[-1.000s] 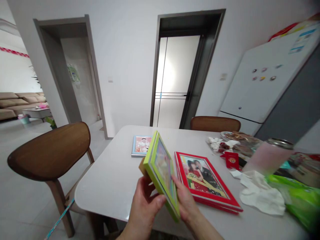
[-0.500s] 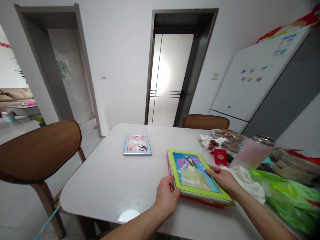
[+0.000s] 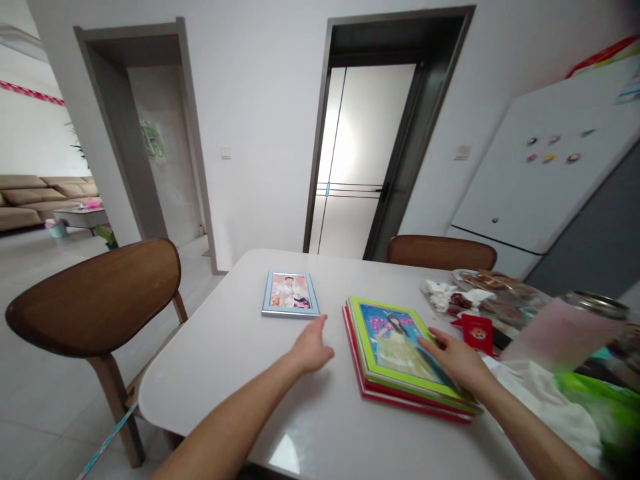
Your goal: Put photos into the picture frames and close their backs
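A light-blue picture frame (image 3: 291, 292) lies flat on the white table, with a photo of a person in it. My left hand (image 3: 310, 348) reaches toward its near right corner, fingers stretched out and holding nothing. To the right, a lime-green picture frame (image 3: 400, 337) with a picture of a figure in a yellow dress rests on top of a red frame (image 3: 415, 404), making a stack. On the stack's right side is my right hand (image 3: 456, 360), thumb over the green frame's face and the other fingers at its edge, partly hidden.
Right of the stack are a red card (image 3: 478, 333), crumpled white tissues (image 3: 445, 297), a pink bottle (image 3: 555, 333), a white cloth (image 3: 550, 400) and a green bag (image 3: 600, 407). Brown chairs stand left (image 3: 100, 293) and behind the table (image 3: 443, 252).
My left hand has let go of the stack's left side and moved left and forward toward the blue frame. My right hand stays on the stack. The view has turned slightly left.
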Action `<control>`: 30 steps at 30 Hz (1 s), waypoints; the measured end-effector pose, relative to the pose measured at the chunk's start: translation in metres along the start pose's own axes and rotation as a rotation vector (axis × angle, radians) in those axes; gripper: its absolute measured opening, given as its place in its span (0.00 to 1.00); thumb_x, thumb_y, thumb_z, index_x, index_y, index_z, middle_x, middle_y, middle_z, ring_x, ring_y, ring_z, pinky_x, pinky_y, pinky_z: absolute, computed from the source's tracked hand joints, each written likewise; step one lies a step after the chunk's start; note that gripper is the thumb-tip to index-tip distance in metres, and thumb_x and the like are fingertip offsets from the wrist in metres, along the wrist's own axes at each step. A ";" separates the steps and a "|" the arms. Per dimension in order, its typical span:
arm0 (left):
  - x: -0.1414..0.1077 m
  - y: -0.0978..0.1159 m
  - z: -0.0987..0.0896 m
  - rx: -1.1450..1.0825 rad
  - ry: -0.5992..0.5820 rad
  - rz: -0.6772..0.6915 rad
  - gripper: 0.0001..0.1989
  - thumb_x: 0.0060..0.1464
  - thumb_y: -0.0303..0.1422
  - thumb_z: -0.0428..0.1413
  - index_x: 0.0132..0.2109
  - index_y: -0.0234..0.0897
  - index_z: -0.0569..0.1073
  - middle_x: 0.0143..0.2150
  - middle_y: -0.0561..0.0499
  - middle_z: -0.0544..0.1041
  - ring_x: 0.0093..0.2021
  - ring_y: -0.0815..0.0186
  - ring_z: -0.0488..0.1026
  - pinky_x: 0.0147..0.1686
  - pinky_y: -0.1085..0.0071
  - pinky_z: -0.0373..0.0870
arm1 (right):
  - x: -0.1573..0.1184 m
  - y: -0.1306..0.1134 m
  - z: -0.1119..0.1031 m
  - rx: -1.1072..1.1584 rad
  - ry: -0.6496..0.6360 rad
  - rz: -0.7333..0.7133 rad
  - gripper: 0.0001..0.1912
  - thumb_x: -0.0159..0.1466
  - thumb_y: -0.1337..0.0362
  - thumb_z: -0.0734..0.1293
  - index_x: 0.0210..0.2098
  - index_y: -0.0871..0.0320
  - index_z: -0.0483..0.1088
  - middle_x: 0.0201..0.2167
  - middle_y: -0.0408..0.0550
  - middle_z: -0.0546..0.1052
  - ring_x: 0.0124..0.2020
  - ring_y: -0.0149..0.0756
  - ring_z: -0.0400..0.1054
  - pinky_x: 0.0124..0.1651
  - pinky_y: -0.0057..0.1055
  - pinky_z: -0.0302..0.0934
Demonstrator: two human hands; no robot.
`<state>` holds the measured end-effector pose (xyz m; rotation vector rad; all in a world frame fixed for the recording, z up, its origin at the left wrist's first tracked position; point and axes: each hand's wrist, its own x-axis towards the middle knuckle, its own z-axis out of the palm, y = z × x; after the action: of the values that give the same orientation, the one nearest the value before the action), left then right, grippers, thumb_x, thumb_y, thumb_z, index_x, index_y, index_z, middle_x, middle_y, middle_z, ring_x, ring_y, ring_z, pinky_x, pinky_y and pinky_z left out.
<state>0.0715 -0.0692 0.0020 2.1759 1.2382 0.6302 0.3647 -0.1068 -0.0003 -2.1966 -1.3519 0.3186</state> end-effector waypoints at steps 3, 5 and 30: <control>0.016 -0.039 -0.040 0.173 0.027 -0.057 0.31 0.47 0.31 0.54 0.57 0.33 0.52 0.60 0.43 0.49 0.59 0.55 0.44 0.56 0.54 0.40 | -0.006 -0.004 0.007 -0.162 0.077 -0.136 0.28 0.51 0.55 0.59 0.47 0.65 0.64 0.40 0.57 0.73 0.40 0.47 0.67 0.40 0.36 0.59; 0.020 -0.057 -0.054 0.264 0.020 -0.091 0.26 0.50 0.36 0.53 0.55 0.36 0.55 0.60 0.44 0.50 0.59 0.52 0.45 0.54 0.47 0.41 | -0.009 -0.003 0.011 -0.228 0.101 -0.206 0.25 0.52 0.57 0.58 0.45 0.64 0.65 0.40 0.56 0.73 0.40 0.45 0.67 0.41 0.35 0.60; -0.175 -0.010 -0.026 0.215 0.154 0.288 0.18 0.49 0.30 0.49 0.49 0.37 0.62 0.41 0.44 0.68 0.41 0.58 0.63 0.41 0.60 0.61 | -0.140 -0.135 0.091 0.494 -0.146 -0.458 0.24 0.56 0.55 0.55 0.48 0.62 0.61 0.48 0.57 0.66 0.46 0.41 0.62 0.46 0.39 0.60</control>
<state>-0.0321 -0.2124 -0.0073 2.5551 1.1205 0.8278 0.1558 -0.1533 -0.0115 -1.4415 -1.6023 0.5734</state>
